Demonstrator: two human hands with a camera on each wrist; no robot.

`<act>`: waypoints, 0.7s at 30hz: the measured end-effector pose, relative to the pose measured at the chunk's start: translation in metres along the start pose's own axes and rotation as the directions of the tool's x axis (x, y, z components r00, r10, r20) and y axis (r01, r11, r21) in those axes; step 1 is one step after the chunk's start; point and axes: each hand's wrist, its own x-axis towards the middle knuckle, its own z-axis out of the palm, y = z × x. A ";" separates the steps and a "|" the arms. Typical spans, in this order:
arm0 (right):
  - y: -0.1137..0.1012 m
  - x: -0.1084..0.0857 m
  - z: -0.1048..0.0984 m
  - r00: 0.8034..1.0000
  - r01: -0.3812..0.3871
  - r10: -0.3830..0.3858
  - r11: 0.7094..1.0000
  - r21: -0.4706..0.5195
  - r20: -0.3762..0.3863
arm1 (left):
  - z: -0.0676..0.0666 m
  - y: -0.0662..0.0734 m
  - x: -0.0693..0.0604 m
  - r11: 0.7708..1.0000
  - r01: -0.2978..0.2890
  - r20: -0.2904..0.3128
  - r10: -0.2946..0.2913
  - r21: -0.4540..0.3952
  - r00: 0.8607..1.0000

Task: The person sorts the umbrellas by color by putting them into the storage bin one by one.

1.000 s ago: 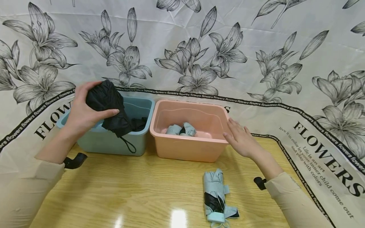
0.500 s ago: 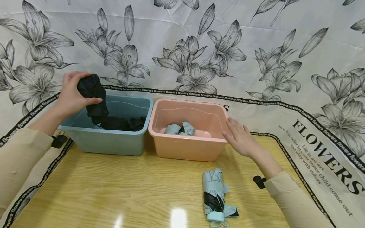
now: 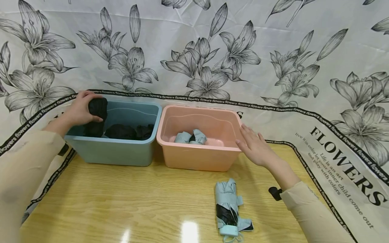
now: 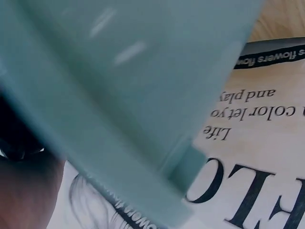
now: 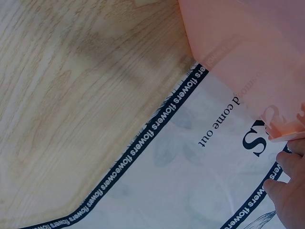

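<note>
My left hand (image 3: 80, 110) holds a folded black umbrella (image 3: 98, 109) upright at the left end of the blue bin (image 3: 113, 152), its lower part down inside. Beside it in that bin lie more black folded bundles (image 3: 121, 131). On the right, my right hand (image 3: 255, 146) rests with straight fingers against the end of the pink bin (image 3: 197, 158); the right wrist view shows the fingers (image 5: 290, 162) at its rim. Inside the pink bin are light blue folded bundles (image 3: 199, 136). A folded light blue umbrella (image 3: 226, 199) with a black patch lies on the table before it.
Both bins stand side by side on a wooden table (image 3: 136, 202). Behind them hangs a white cloth (image 3: 182, 50) printed with flowers, which also runs along the sides of the table. The blue bin's wall (image 4: 143, 71) fills much of the left wrist view.
My left hand has carried the black umbrella left from above the blue bin's front rim, then lowered it into the bin's left end. My right hand has stayed by the pink bin.
</note>
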 end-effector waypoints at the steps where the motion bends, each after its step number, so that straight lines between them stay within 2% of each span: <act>1: 0.000 0.000 0.000 1.000 0.000 0.000 1.000 -0.002 -0.001 | 0.003 -0.003 0.001 1.000 0.001 0.023 -0.002 0.004 1.000; 10: 0.000 -0.002 0.001 1.000 -0.003 0.003 1.000 0.002 -0.002 | 0.017 -0.023 0.003 0.998 0.036 0.128 -0.042 0.052 0.991; 14: 0.001 -0.002 0.000 1.000 -0.009 0.009 1.000 -0.009 -0.008 | 0.024 -0.027 0.004 0.998 0.032 0.164 -0.039 0.049 0.986; 21: 0.000 -0.001 -0.001 1.000 -0.002 0.002 1.000 -0.013 -0.012 | 0.032 -0.034 0.000 0.997 0.036 0.247 -0.053 0.072 0.967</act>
